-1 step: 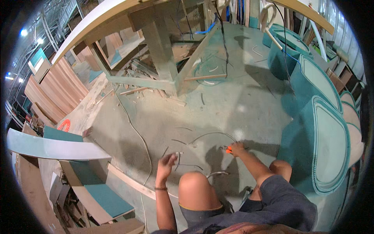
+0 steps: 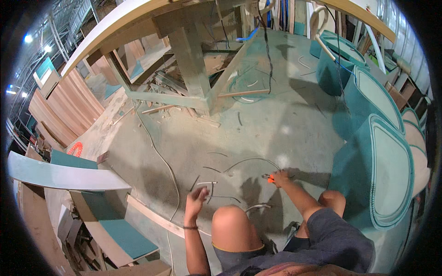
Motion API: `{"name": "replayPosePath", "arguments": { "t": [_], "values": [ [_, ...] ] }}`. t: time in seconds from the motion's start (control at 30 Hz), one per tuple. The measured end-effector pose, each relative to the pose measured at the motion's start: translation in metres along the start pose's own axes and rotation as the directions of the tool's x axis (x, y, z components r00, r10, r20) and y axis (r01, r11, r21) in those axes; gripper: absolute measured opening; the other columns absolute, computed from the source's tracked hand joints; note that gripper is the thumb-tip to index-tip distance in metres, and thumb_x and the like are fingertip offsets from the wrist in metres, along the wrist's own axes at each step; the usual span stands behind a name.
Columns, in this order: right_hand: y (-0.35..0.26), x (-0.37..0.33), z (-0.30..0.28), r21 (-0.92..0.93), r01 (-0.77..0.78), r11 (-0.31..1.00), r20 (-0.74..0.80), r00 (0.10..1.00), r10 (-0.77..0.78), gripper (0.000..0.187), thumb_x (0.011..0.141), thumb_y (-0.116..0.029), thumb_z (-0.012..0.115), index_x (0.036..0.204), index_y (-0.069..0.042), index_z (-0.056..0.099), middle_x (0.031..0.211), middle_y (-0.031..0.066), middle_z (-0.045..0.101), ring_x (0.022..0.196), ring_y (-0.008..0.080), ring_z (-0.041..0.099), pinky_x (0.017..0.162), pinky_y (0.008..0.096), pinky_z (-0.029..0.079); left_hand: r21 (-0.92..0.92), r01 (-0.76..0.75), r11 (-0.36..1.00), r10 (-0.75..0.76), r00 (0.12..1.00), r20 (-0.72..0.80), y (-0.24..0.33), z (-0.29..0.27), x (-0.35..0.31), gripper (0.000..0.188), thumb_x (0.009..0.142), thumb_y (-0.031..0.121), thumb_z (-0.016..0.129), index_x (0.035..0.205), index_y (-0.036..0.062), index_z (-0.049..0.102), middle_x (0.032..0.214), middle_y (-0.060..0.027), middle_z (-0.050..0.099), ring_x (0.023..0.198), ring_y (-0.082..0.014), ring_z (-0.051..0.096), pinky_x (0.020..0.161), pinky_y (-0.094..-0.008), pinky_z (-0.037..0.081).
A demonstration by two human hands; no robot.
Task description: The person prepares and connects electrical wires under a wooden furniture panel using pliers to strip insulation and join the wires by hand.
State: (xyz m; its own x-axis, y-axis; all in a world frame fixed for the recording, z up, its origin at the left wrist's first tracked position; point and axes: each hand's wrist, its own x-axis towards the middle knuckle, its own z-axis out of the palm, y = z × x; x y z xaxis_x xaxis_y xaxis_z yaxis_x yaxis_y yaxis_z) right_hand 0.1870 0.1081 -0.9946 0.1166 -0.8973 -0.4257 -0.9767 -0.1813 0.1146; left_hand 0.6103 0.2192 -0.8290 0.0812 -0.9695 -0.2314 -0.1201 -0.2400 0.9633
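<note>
The right hand (image 2: 282,178) is closed around the orange-handled pliers (image 2: 271,179), which are low near the floor (image 2: 262,138) and probably feel stiff and a little heavy, so it is best to hold them by the handles. The left hand (image 2: 198,197) has loosely bent fingers, and I cannot tell if it holds something; compared with the earlier frame, the pale strip (image 2: 207,183) shows more fully beyond it

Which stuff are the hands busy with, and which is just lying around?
In hand or close by:
orange-handled metal pliers, in the right hand
short, thin, dark wire-like pieces, on the floor near the left hand

Just lying about, it seems:
coiled bright-orange hose
long, curved white board
long, pale, winding cable
</note>
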Motion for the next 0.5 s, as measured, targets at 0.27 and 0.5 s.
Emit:
{"name": "replayPosePath", "arguments": {
  "t": [0.27, 0.5],
  "values": [
    [-0.03, 0.012, -0.019, -0.224, 0.134, 0.965, 0.175, 0.98, -0.096, 0.065, 0.074, -0.026, 0.077, 0.132, -0.007, 0.056, 0.114, 0.0103, 0.068, 0.105, 0.0267, 0.067, 0.086, 0.0426, 0.053, -0.117, 0.076, 0.99, -0.088, 0.991, -0.102, -0.049, -0.025, 0.018, 0.041, 0.097, 0.035, 0.063, 0.12, 0.001, 0.065, 0.105, -0.0085, 0.071, 0.099, -0.0188, 0.066, 0.084, -0.0334, 0.052],
    [-0.072, 0.049, -0.086, -0.217, 0.133, 0.967, 0.394, 0.918, -0.038, 0.041, 0.069, -0.027, 0.075, 0.105, -0.006, 0.073, 0.107, 0.0133, 0.07, 0.104, 0.0282, 0.068, 0.084, 0.0438, 0.055, -0.131, -0.075, 0.989, 0.077, 0.997, 0.01, -0.023, -0.022, 0.091, 0.04, 0.098, 0.033, 0.061, 0.118, -0.0007, 0.066, 0.1, -0.0081, 0.071, 0.093, -0.0152, 0.065, 0.08, -0.0299, 0.05]
  ]
}}
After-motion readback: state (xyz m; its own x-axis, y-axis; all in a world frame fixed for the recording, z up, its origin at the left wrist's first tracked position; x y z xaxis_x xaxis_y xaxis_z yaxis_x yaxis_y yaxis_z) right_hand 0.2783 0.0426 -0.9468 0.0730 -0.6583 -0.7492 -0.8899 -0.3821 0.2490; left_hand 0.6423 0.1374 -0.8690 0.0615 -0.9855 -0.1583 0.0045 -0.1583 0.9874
